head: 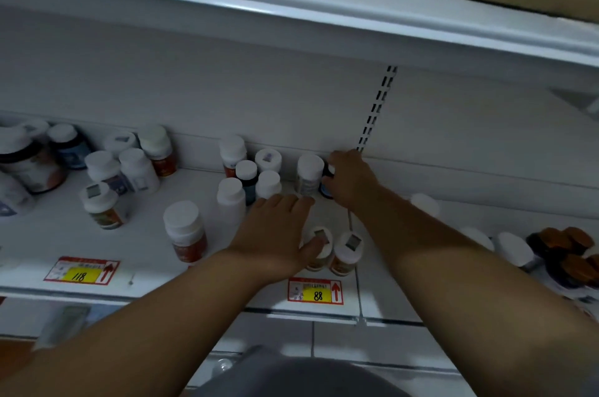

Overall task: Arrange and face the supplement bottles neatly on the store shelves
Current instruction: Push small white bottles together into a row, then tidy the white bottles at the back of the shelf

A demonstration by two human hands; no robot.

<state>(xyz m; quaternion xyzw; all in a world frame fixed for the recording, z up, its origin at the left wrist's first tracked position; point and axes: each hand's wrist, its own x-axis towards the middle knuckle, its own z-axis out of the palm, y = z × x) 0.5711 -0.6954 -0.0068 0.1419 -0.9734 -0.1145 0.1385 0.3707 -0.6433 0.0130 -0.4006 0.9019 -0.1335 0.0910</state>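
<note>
White-capped supplement bottles stand scattered on a white shelf point(64, 234). My right hand point(351, 181) reaches to the back and grips a dark bottle with a blue label point(326, 182), right beside a white bottle point(309, 176). My left hand point(278, 231) lies flat over the shelf with fingers straight, its thumb touching the cap of an orange-labelled bottle point(319, 246). A twin bottle point(346, 252) stands just right of it. A cluster of several bottles point(248, 176) sits behind my left hand.
More bottles stand at the left point(123, 173), and brown-capped dark bottles point(567, 254) at the far right. Price tags reading 118 point(81, 270) and 88 point(316, 291) hang on the shelf's front edge. The upper shelf point(291, 17) overhangs close above.
</note>
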